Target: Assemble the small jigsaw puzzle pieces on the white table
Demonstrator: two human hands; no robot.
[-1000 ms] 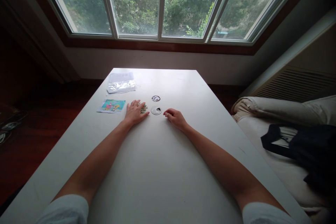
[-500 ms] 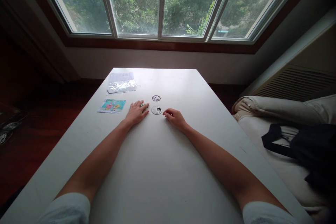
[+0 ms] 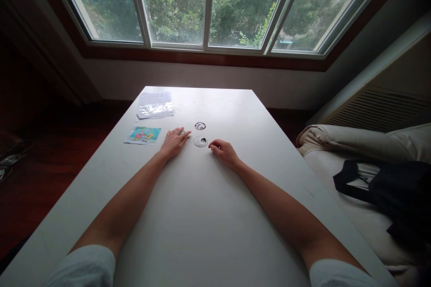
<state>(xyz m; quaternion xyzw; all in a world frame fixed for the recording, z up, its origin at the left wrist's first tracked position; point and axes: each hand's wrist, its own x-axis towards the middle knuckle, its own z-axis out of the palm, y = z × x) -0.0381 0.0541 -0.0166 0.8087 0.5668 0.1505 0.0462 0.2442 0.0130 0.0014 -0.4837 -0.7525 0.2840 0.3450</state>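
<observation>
My left hand (image 3: 174, 142) lies palm down on the white table with its fingers stretched out. Small pieces with green and white on them (image 3: 183, 133) show beneath and between its fingers; most are hidden. To the right, my right hand (image 3: 225, 152) rests on its side with the fingers curled in. Whether anything small is in its fingertips cannot be made out. Between the hands is a round grey disc with a dark notch (image 3: 200, 141), close to the right fingertips but apart from them. Beyond the disc is a round dark opening with pale shapes inside (image 3: 200, 126).
A colourful cartoon picture sheet (image 3: 144, 135) lies left of my left hand. Behind it is a shiny clear plastic sleeve with papers (image 3: 155, 105). Right of the table (image 3: 208, 215) are a pale cushioned seat (image 3: 323, 161) and a dark bag (image 3: 400, 193). A window spans the back wall.
My left hand's fingers have shifted slightly and look closer together over the small pieces. The right hand stays nearly still. The view has moved a little.
</observation>
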